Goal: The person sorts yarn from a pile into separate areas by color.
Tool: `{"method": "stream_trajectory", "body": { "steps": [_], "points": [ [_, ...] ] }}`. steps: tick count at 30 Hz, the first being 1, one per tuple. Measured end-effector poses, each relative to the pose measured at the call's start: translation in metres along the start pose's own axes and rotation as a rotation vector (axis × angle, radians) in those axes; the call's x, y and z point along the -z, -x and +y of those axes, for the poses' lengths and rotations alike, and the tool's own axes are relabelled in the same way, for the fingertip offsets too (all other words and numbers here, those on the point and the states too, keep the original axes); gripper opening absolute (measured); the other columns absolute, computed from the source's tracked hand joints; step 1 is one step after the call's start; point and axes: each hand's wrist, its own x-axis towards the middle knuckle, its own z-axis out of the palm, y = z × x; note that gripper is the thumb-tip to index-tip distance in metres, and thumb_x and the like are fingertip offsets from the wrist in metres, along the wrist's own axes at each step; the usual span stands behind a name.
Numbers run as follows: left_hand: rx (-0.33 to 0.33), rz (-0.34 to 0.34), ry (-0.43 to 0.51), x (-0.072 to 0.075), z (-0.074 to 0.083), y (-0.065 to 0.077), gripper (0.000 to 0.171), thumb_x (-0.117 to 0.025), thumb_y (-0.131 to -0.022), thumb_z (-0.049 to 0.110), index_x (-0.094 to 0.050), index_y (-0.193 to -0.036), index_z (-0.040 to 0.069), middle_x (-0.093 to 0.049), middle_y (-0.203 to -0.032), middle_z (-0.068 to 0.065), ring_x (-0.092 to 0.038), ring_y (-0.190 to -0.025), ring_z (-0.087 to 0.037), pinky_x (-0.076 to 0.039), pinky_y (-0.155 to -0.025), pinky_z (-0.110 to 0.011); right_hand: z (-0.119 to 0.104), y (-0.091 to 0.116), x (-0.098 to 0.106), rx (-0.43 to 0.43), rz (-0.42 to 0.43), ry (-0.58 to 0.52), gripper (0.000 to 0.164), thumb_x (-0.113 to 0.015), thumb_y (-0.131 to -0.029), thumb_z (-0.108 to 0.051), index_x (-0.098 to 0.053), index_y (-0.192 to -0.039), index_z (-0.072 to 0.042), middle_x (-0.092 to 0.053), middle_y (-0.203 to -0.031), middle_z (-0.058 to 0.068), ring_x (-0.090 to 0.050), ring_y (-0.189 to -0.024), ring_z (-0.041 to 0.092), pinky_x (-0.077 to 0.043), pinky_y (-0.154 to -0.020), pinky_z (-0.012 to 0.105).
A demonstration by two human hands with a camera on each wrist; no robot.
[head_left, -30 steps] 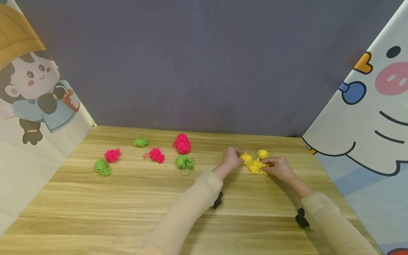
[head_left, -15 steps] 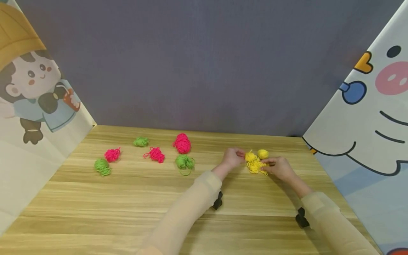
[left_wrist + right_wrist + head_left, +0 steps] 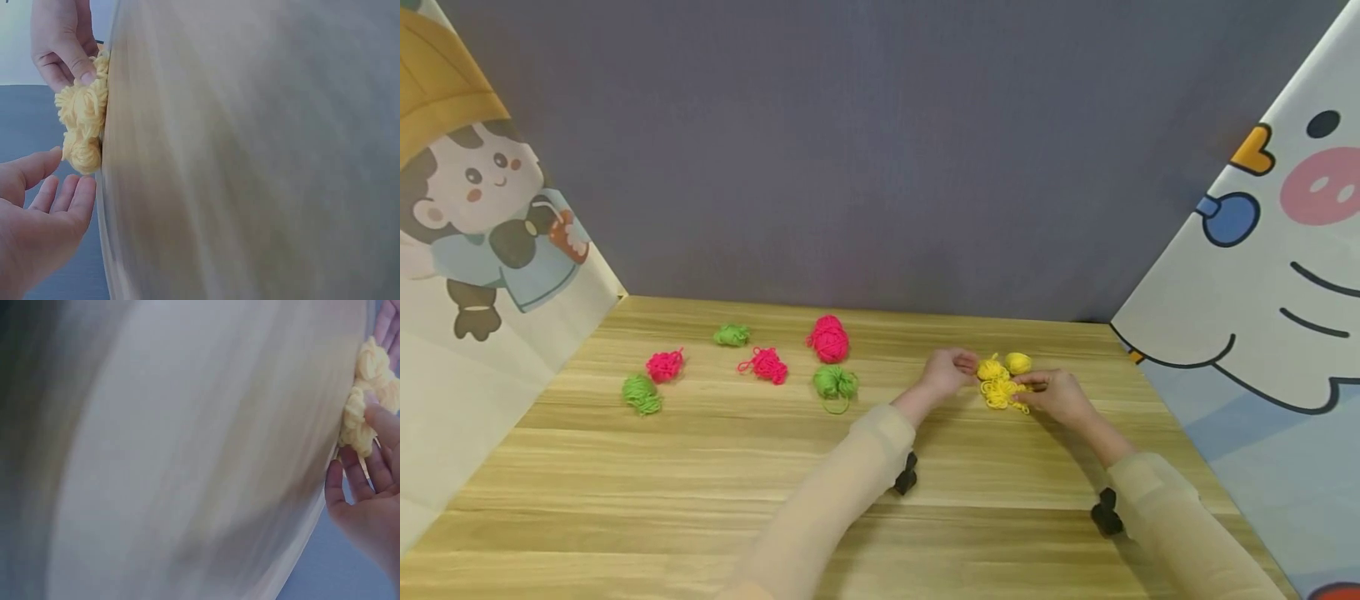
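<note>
Left fingers [image 3: 82, 203] parted, nothing held — loose yellow yarn [image 3: 80, 106] pinched by right fingers [image 3: 358, 480].
Just beside the left fingers, the yellow ball [image 3: 82, 156] is best steadied gently — nothing snagged.

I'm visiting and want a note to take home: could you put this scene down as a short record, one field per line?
Surface: wooden table
Left hand: open beside the left yellow ball; whether the thumb touches it is hard to tell
Right hand: thumb and fingers hold the loopy yellow bundle
Other yellow yarn: small yellow ball behind the loopy bundle
Pink yarn: three bundles, left of the hands
Green yarn: three bundles, also left of the hands
Sleeves: pale beige
</note>
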Motion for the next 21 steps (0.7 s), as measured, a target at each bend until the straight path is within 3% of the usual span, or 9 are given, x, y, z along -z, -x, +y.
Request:
{"method": "stream_trajectory", "body": {
  "steps": [12, 21],
  "points": [
    [-0.117, -0.041, -0.079, 0.018, 0.008, 0.010, 0.039, -0.071, -0.080, 0.000, -0.061, -0.118, -0.002, -0.065, -0.114, -0.017, -0.063, -0.100, -0.021, -0.052, -0.082, -0.021, -0.007, 0.002, 0.007, 0.034, -0.013, 0.018, 0.031, -0.076, -0.080, -0.020, -0.070, -0.107, -0.003, -0.067, -0.109, 0.019, -0.063, -0.100, 0.034, -0.057, -0.077, 0.036],
    [-0.165, -0.070, -0.164, 0.035, 0.024, 0.030, 0.041, -0.071, -0.081, 0.004, -0.060, -0.121, 0.004, -0.063, -0.120, -0.012, -0.060, -0.108, -0.023, -0.050, -0.092, -0.028, -0.025, 0.000, 0.016, 0.030, 0.029, 0.020, 0.033, -0.072, -0.084, -0.024, -0.068, -0.110, -0.004, -0.067, -0.110, 0.017, -0.062, -0.101, 0.033, -0.056, -0.076, 0.039]
  ]
}}
